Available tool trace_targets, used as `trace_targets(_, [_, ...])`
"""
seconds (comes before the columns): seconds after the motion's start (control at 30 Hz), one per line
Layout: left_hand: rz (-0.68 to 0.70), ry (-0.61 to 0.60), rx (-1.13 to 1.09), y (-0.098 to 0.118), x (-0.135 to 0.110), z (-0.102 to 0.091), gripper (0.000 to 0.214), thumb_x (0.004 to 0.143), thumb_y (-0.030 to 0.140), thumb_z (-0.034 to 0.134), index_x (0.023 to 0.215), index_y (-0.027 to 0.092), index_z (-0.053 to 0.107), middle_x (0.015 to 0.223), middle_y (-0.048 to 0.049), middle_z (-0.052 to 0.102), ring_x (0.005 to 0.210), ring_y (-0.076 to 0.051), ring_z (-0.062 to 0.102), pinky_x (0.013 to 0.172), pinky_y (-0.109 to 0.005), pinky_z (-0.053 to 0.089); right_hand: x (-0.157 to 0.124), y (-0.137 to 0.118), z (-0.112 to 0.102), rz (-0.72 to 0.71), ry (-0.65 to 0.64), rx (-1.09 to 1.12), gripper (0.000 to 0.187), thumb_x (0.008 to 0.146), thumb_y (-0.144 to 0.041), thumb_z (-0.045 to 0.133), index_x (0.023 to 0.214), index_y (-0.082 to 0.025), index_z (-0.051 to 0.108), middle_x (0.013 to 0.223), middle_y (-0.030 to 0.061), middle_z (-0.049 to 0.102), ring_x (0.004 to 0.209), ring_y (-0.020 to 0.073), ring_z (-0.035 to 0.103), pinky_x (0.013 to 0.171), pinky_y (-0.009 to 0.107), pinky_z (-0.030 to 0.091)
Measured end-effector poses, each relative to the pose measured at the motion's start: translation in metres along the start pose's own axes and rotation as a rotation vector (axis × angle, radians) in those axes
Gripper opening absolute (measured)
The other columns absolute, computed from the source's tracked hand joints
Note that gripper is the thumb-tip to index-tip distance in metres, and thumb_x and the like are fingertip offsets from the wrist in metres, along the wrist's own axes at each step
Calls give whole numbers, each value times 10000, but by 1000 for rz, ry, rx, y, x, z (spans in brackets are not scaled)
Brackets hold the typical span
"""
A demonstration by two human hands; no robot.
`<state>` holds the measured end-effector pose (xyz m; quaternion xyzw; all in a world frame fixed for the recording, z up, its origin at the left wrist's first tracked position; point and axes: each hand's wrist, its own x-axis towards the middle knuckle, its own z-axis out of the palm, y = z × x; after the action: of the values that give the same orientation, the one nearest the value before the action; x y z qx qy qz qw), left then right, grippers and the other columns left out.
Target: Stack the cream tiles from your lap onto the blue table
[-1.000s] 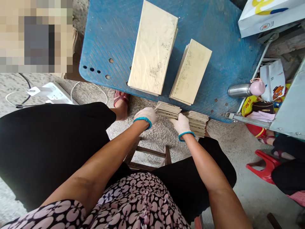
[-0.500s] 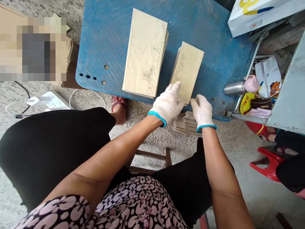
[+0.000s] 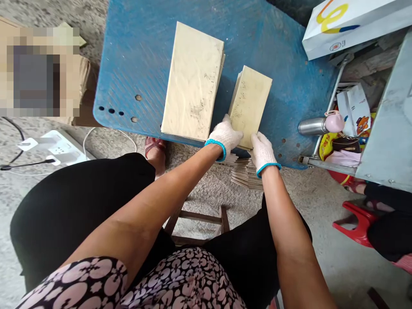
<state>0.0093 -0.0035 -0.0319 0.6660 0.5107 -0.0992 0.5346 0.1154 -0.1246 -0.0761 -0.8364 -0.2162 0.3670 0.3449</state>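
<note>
A stack of small thin wooden boards, pale with dark smudges, lies on the blue table near its front edge. My left hand, in a white knit glove with a blue cuff, grips the stack's near left corner, its thumb towards the front edge. At the near right corner, my right hand, gloved alike, is closed against the side of the stack; part of its fingers is hidden. Left of them sits a stack of larger boards. Below the table edge, more thin boards are piled under my hands.
A steel bottle with a pink cap and a white paper bag are at the right. A power strip with cables lies on the floor at left. A wooden stool frame is between my legs, a red stool farther right.
My left hand has shifted from over the small stack's near part to its left corner. My right hand has come in against the near right corner. The whole view has shifted slightly.
</note>
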Motion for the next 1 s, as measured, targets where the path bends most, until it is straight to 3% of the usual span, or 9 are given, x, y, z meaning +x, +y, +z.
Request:
trace_targets(0.1, [-1, 1, -18, -1, 5, 2, 735, 789, 312, 642, 1451, 87, 420, 1297, -173, 605, 1151, -278, 603, 889, -305, 510, -3, -9, 3, 49, -44, 245, 326, 923, -356, 426, 1143, -188, 599, 1079, 40, 692, 954, 173, 658, 868, 313, 544])
trace_targets(0.2, [-17, -2, -19, -1, 5, 2, 785, 792, 303, 646, 1481, 51, 368, 1315, -184, 589, 1194, -283, 578, 917, -298, 495, -6, -18, 4, 96, -44, 351, 305, 898, -322, 443, 1119, -183, 601, 1081, 50, 695, 961, 183, 664, 890, 328, 547])
trace_targets(0.37, [-24, -24, -26, 1, -2, -1, 810, 819, 313, 626, 1517, 61, 302, 1356, -188, 557, 1236, -294, 544, 982, -331, 470, -10, -25, 5, 111, -48, 375, 307, 891, -327, 416, 1107, -178, 575, 1099, 72, 693, 1009, 203, 658, 891, 356, 557])
trace_targets(0.57, [3, -28, -46, 1, -4, 0, 809, 814, 361, 632, 1502, 78, 313, 1329, -177, 580, 1186, -270, 577, 922, -297, 496, -12, -23, -1, 73, -28, 323, 303, 872, -375, 479, 1062, -178, 610, 1028, 68, 702, 987, 222, 658, 885, 375, 561])
trace_targets(0.73, [40, 9, -11, 6, -12, -1, 799, 828, 372, 608, 1506, 71, 313, 1281, -189, 604, 1159, -295, 589, 902, -328, 509, -16, -31, -9, 69, 65, 371, 184, 809, -354, 574, 837, -178, 619, 795, 44, 685, 889, 226, 667, 822, 349, 579])
trace_targets(0.83, [31, 85, -18, 8, -18, -2, 656, 840, 375, 580, 1438, 138, 453, 1202, -151, 651, 1087, -291, 623, 858, -341, 518, -15, -36, -10, 100, 131, 432, 180, 786, -358, 618, 794, -178, 606, 720, 22, 663, 835, 211, 671, 773, 316, 588])
trace_targets(1.0, [63, 114, -226, 8, -15, -3, 415, 856, 383, 555, 1208, 180, 641, 1138, -83, 690, 1001, -219, 641, 839, -297, 506, -4, -35, -14, 227, 240, 451, 340, 891, -493, 541, 896, -167, 638, 823, 65, 691, 914, 224, 678, 786, 343, 591])
